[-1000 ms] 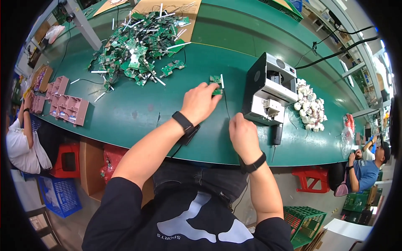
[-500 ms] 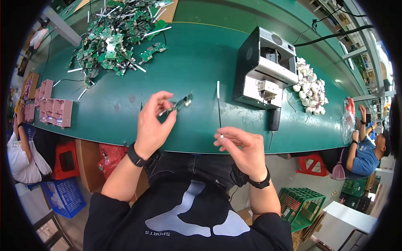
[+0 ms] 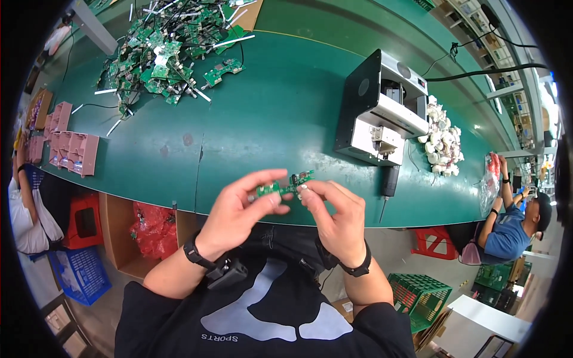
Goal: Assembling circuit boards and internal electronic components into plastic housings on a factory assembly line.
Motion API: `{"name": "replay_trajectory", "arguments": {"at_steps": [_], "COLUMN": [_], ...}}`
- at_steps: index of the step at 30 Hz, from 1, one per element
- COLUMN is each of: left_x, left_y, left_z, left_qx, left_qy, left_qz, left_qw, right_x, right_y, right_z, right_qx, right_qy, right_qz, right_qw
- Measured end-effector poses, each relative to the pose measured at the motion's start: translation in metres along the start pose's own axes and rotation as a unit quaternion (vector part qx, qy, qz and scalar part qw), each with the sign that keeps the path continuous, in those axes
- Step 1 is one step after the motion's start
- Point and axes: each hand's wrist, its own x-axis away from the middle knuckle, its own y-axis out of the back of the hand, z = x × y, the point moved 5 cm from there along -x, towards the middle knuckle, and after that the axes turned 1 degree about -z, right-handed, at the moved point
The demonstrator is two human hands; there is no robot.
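Observation:
Just above the table's near edge, my left hand [image 3: 236,209] grips a small green circuit board [image 3: 268,189] between thumb and fingers. The board's far right part [image 3: 301,177] juts up past the fingertips of my right hand [image 3: 339,212]. Thumb and forefinger of that hand pinch a small white connector [image 3: 302,187] at the board's right side. Whether the connector is seated in the board or only touches it, I cannot tell. No lead from the connector can be made out now.
A heap of green circuit boards with cables and white strips [image 3: 161,56] lies far left. Pink trays [image 3: 74,152] stand left. A black-and-silver machine [image 3: 382,113] stands right, with an electric screwdriver [image 3: 390,182] before it and white parts [image 3: 441,140] beyond. Co-workers sit at both sides.
My hands have come together: the left moved right and nearer with the board, the right moved slightly left. The black lead with a white strip, earlier trailing from my right fingers, no longer shows.

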Motion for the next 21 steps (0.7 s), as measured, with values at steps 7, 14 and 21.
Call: {"name": "replay_trajectory", "arguments": {"at_steps": [7, 14, 21], "left_x": [0.001, 0.006, 0.009], "left_y": [-0.014, -0.015, -0.018], "left_z": [0.017, 0.004, -0.001], "left_qx": [-0.044, -0.14, -0.166], "left_qy": [0.068, -0.016, -0.045], "left_qz": [0.12, 0.084, 0.075], "left_qw": [0.989, 0.986, 0.982], "right_x": [-0.002, 0.003, 0.002], "right_y": [0.005, 0.008, 0.008], "right_z": [0.004, 0.007, 0.006], "right_qx": [-0.02, 0.011, 0.017], "right_qy": [-0.009, 0.006, 0.003], "right_qz": [-0.027, -0.037, -0.044], "right_qw": [0.999, 0.999, 0.999]}}
